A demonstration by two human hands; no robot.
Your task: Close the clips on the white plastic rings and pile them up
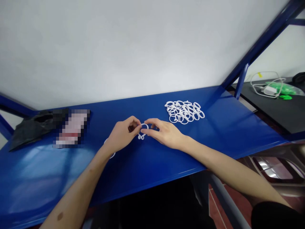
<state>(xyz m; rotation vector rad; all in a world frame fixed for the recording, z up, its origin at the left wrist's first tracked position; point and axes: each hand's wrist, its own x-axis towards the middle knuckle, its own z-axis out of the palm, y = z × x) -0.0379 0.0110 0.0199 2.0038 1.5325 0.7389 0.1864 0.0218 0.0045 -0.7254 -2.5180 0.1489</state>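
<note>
Both hands meet over the middle of a blue metal shelf [147, 159]. My left hand [122, 133] and my right hand [164, 132] each pinch one side of a small white plastic ring [143, 127], from which a second small white loop [141, 137] hangs down. Another white ring [111, 156] lies on the shelf, partly hidden under my left wrist. A pile of several white plastic rings [184, 112] sits on the shelf just beyond and to the right of my right hand.
A crumpled black bag [35, 127] and a blurred pink-and-white packet [72, 128] lie at the shelf's left. Blue frame posts [240, 81] rise at the right. Beyond them, a black table holds a white cable [268, 84] and green items [283, 90].
</note>
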